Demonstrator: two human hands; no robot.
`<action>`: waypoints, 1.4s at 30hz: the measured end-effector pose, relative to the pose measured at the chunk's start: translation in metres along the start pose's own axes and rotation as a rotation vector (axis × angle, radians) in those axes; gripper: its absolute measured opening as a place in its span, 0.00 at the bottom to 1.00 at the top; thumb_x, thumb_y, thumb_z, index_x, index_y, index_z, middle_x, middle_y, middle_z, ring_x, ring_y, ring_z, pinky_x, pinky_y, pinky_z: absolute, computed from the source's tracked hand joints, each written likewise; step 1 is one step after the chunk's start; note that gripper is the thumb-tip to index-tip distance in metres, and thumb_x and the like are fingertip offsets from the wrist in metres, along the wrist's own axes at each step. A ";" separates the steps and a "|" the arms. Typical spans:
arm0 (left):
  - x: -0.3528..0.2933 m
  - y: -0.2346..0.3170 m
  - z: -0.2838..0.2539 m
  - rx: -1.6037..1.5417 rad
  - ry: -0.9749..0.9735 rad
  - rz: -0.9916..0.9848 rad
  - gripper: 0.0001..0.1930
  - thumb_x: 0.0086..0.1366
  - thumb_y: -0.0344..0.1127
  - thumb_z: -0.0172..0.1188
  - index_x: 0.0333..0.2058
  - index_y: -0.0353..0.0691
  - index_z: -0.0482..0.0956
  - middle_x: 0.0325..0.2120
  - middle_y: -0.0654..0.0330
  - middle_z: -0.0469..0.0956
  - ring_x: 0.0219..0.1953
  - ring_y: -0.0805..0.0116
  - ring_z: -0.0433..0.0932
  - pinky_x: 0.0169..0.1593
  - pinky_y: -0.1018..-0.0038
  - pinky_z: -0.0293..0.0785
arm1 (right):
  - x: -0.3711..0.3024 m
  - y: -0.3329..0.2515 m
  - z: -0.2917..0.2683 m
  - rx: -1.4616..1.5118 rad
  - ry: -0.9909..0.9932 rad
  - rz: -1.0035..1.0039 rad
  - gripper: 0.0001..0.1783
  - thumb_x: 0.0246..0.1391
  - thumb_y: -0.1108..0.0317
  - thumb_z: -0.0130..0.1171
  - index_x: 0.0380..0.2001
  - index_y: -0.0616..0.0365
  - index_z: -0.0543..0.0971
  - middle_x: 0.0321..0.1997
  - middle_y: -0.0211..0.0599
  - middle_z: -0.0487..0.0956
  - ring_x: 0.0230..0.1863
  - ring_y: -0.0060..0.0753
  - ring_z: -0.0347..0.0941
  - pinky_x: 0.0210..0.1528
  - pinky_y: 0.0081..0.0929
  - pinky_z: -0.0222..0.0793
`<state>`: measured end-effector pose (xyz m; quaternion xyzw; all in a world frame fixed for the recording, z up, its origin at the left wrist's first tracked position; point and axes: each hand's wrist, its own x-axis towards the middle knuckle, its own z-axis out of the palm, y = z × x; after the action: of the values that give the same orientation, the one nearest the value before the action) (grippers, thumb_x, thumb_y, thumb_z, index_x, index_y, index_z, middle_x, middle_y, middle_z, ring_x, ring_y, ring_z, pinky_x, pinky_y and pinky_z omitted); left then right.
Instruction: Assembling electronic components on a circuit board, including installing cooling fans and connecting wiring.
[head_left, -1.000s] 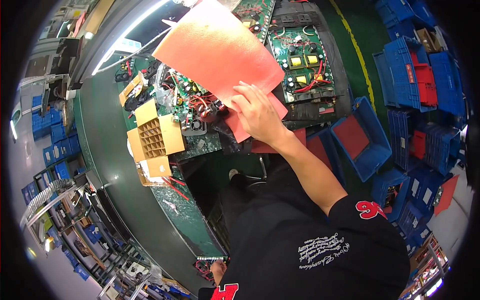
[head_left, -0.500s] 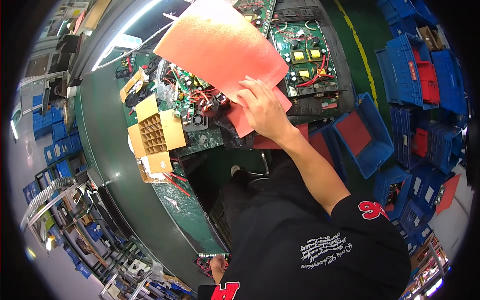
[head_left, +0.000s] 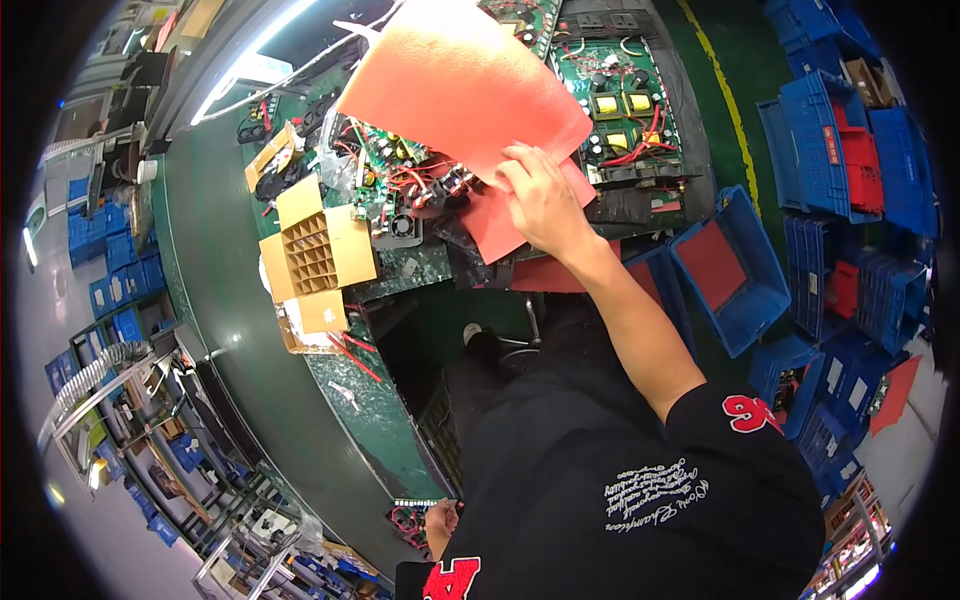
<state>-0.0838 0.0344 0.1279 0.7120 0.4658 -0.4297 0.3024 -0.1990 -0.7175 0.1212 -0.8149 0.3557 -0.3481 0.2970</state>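
Observation:
My right hand (head_left: 543, 203) pinches the near edge of a large orange-red foam sheet (head_left: 465, 95), which is raised and tilted above the bench. Below it, a second reddish sheet (head_left: 497, 228) shows in part. Wires, a small fan (head_left: 402, 226) and a green circuit board (head_left: 372, 165) lie partly hidden under the lifted sheet. Down by my left side, my left hand (head_left: 440, 522) has its fingers curled at the end of another circuit board (head_left: 408, 522) with a pale connector strip and red wires. My sleeve and body hide part of that hand.
A divided cardboard box (head_left: 312, 250) stands open on the green bench (head_left: 350, 400), near red wires. At the right is a board with yellow transformers (head_left: 625, 105). Blue crates (head_left: 735, 275), some with red sheets, stand on the floor to the right.
The view has shifted slightly, so the bench things sit a little further right. My right hand still pinches the foam sheet, and my left hand stays at the lower circuit board.

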 end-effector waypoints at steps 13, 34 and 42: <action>0.045 -0.064 0.050 -0.157 -0.077 0.044 0.09 0.62 0.28 0.56 0.41 0.36 0.79 0.28 0.63 0.78 0.23 0.75 0.74 0.30 0.81 0.72 | 0.003 0.015 0.018 -0.130 0.032 -0.066 0.11 0.51 0.73 0.56 0.38 0.65 0.76 0.48 0.54 0.75 0.54 0.58 0.70 0.59 0.45 0.65; 0.020 -0.078 0.078 -0.137 -0.106 0.048 0.09 0.64 0.32 0.56 0.41 0.36 0.78 0.29 0.62 0.78 0.28 0.70 0.75 0.36 0.78 0.74 | -0.022 -0.011 0.009 -0.265 0.128 -0.077 0.21 0.49 0.69 0.61 0.48 0.62 0.74 0.55 0.48 0.72 0.62 0.54 0.65 0.64 0.46 0.60; 0.021 -0.091 0.080 -0.136 -0.114 0.017 0.09 0.64 0.34 0.56 0.41 0.36 0.77 0.29 0.61 0.78 0.29 0.69 0.76 0.38 0.76 0.74 | -0.032 -0.024 -0.038 -0.182 0.633 -0.147 0.41 0.50 0.65 0.63 0.63 0.68 0.58 0.61 0.54 0.64 0.65 0.50 0.60 0.69 0.44 0.51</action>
<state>-0.1901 0.0113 0.0704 0.6682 0.4700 -0.4342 0.3796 -0.2359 -0.6874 0.1490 -0.7129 0.4000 -0.5715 0.0720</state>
